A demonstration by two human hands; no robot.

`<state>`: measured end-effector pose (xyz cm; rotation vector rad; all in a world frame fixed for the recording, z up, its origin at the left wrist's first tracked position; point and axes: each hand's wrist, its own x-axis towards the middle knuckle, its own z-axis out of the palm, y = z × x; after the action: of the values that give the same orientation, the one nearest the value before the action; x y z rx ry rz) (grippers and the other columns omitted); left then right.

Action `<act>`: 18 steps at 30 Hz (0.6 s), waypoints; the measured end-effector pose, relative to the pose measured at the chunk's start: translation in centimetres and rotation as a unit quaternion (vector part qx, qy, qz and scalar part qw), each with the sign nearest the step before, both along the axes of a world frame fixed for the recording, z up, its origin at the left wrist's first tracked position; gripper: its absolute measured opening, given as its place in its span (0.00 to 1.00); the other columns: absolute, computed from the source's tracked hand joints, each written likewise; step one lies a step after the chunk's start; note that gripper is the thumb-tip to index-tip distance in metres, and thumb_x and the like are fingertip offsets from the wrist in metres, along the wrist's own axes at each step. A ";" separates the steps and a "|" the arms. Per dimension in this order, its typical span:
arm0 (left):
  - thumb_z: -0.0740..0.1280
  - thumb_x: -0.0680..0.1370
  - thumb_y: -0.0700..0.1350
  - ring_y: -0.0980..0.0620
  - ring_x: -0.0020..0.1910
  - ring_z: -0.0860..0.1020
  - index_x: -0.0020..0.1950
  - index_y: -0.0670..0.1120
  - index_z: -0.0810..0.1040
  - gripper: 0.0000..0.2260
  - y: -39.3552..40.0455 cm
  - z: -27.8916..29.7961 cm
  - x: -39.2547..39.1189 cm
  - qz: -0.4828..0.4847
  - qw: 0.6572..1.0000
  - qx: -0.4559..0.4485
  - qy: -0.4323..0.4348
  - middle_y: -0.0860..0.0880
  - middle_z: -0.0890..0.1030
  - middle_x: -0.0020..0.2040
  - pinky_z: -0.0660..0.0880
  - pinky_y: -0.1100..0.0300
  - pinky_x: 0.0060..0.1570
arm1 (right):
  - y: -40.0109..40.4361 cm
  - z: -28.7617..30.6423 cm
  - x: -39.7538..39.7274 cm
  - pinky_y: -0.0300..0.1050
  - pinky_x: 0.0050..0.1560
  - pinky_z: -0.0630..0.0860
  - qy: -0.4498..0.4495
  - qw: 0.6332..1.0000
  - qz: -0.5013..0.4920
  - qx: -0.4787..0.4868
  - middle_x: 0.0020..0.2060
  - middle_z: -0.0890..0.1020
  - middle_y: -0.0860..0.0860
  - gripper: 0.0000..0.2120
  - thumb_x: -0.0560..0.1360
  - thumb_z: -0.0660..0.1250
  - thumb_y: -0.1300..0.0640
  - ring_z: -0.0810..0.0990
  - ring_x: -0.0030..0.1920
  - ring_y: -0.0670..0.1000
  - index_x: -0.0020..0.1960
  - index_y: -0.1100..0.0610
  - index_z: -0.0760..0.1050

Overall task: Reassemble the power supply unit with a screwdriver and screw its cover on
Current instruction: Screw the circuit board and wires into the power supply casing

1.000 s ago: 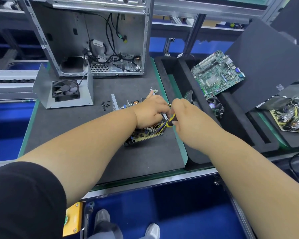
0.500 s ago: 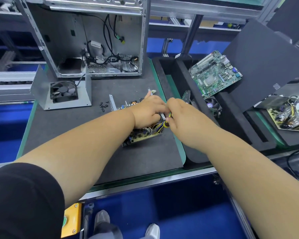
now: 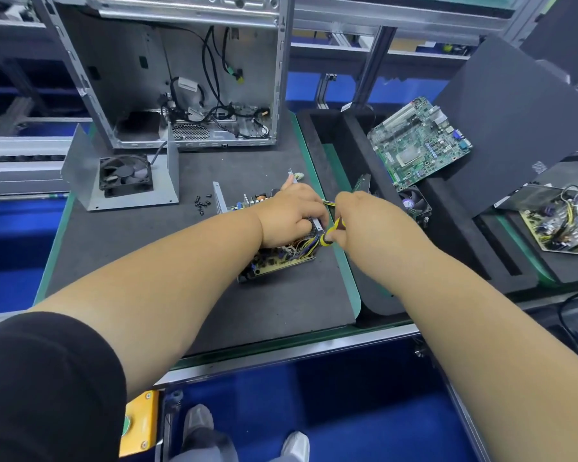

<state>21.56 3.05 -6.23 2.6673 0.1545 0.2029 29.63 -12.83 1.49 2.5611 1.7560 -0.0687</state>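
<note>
My left hand (image 3: 292, 216) steadies the power supply board (image 3: 274, 258); my right hand (image 3: 364, 218) grips the screwdriver (image 3: 331, 233). Board fastening in hand; next, fit the cover (image 3: 127, 175).

light: bright, even, overhead | shadows: soft | focus: sharp ctr | edges: wide-angle bending, slight blur

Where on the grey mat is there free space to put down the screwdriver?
Bare grey mat lies left of the open power supply board, below the small black screws and metal fan cover. Another bare strip runs along the mat's near edge. Around both hands it is crowded.
</note>
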 end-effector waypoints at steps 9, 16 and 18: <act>0.58 0.73 0.30 0.45 0.61 0.67 0.54 0.41 0.80 0.16 0.0 -0.2 0.0 0.005 1.000 -0.004 -0.015 0.48 0.75 0.52 0.34 0.40 0.73 | -0.6 -0.3 -0.4 0.51 0.39 0.64 0.102 0.994 0.009 0.034 0.52 0.72 0.55 0.10 0.79 0.61 0.56 0.74 0.46 0.59 0.57 0.59 0.65; 0.59 0.76 0.33 0.44 0.61 0.67 0.53 0.40 0.79 0.11 0.1 -0.3 0.3 0.009 1.000 0.024 0.004 0.44 0.76 0.54 0.35 0.41 0.74 | 0.1 -0.7 -0.8 0.45 0.34 0.63 -0.066 0.996 -0.040 0.040 0.36 0.67 0.49 0.15 0.81 0.57 0.42 0.71 0.38 0.55 0.45 0.52 0.65; 0.58 0.75 0.33 0.44 0.61 0.67 0.55 0.39 0.79 0.13 0.1 -0.3 0.4 0.019 0.999 0.037 0.025 0.44 0.76 0.54 0.35 0.43 0.74 | 0.3 -1.1 -1.2 0.44 0.33 0.65 -0.088 0.993 -0.067 0.048 0.34 0.68 0.49 0.16 0.82 0.52 0.40 0.74 0.39 0.57 0.45 0.51 0.65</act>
<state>21.91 3.14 -6.49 2.7461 0.2177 0.1575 28.45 -12.55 0.42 2.6538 1.5616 0.2355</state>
